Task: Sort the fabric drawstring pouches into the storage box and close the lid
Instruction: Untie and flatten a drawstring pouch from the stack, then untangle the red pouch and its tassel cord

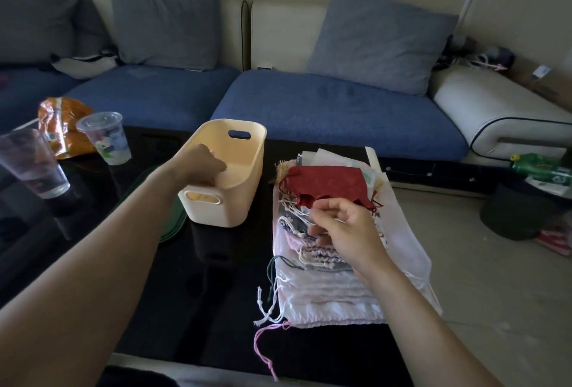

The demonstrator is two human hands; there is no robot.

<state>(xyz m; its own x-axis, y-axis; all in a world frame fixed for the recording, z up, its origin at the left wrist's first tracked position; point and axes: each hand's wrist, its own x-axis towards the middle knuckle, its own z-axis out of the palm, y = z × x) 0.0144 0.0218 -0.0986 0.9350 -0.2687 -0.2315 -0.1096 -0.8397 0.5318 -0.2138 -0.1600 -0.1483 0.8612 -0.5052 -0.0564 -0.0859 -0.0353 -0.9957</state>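
Your left hand (199, 163) reaches into the cream storage box (247, 176), fingers curled loosely over its near rim and holding nothing you can see. Just right of it on the dark worktop (223, 309) lies the stack of drawstring pouches (325, 287); your right hand (346, 225) rests on them, fingertips pinching the red pouch (328, 183) on top.

Head-worn camera looks forward and down, close over the table (235, 309).
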